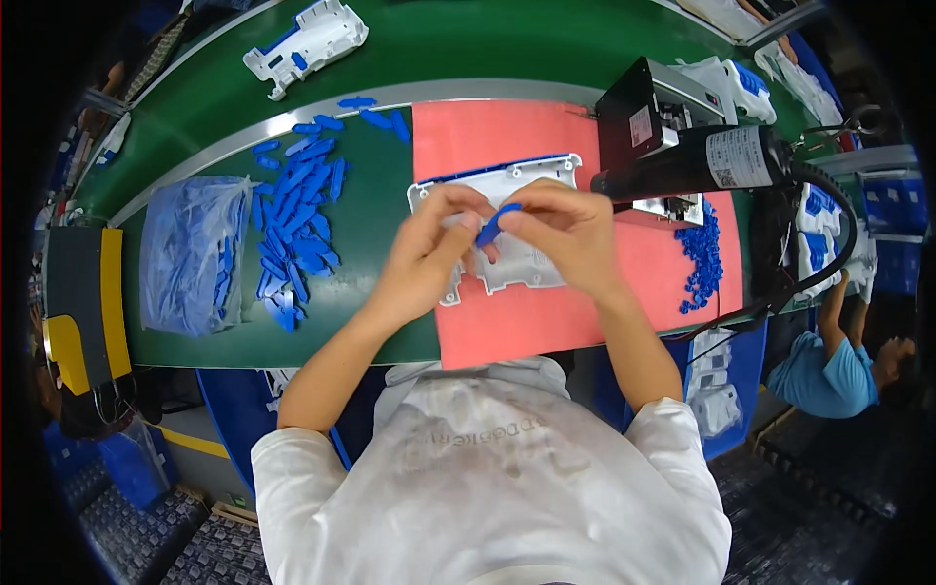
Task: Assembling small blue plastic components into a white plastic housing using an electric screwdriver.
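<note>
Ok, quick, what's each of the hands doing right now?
Left hand: closed, pinching the small blue plastic strip.
Right hand: closed, pinching the same strip, above the white plastic housing.

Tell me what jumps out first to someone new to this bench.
At the centre, the left hand and right hand pinch a small blue plastic strip over a white moulded plastic housing on a pink rectangular mat. Left of it, a heap of loose blue strips lies on the green bench.

A clear plastic bag (193,252) of blue parts lies on the green desk (390,58), left of the loose blue pieces. White rectangular labels sit on the black cylinder (733,156) and black box (641,126).
</note>
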`<action>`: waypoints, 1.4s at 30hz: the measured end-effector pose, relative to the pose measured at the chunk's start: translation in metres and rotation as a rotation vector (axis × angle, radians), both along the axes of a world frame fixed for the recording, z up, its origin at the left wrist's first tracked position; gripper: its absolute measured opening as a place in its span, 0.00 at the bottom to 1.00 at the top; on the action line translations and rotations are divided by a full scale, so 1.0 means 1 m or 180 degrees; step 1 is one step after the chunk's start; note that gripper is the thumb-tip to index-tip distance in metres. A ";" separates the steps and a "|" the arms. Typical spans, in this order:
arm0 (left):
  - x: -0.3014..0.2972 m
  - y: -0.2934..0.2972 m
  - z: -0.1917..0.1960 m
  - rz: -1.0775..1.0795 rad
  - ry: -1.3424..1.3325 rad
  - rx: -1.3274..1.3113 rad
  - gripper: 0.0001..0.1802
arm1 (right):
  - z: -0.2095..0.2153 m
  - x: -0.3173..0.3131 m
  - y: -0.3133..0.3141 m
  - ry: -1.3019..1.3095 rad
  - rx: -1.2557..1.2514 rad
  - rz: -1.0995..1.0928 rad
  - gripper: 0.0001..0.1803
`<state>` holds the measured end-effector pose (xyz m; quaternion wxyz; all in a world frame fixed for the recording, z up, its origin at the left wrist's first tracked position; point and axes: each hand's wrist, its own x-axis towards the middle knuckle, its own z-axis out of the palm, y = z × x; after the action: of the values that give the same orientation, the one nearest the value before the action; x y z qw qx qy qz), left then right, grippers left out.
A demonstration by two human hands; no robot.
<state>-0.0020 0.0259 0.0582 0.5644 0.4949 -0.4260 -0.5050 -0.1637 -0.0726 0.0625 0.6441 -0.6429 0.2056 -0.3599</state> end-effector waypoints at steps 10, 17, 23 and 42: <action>0.023 0.018 -0.020 -0.0782 -0.3959 -0.1581 0.28 | -0.034 0.006 -0.012 0.1680 -0.1287 -0.0088 0.11; 0.023 0.019 -0.032 -0.0892 -0.4171 -0.1484 0.29 | -0.031 0.002 -0.003 0.1767 -0.1699 -0.0159 0.09; 0.013 0.010 -0.033 -0.0792 -0.4225 -0.1757 0.27 | 0.012 -0.029 -0.020 -0.0618 -0.2422 -0.3377 0.31; 0.010 -0.045 -0.040 -0.1058 -0.3470 -0.1775 0.22 | 0.027 -0.110 -0.083 -0.0832 -0.1585 -0.2427 0.33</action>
<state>0.0085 -0.0190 0.0183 0.2882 0.4426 -0.8389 -0.1313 -0.2739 -0.1557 0.0893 0.3127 -0.6057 0.2516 -0.6870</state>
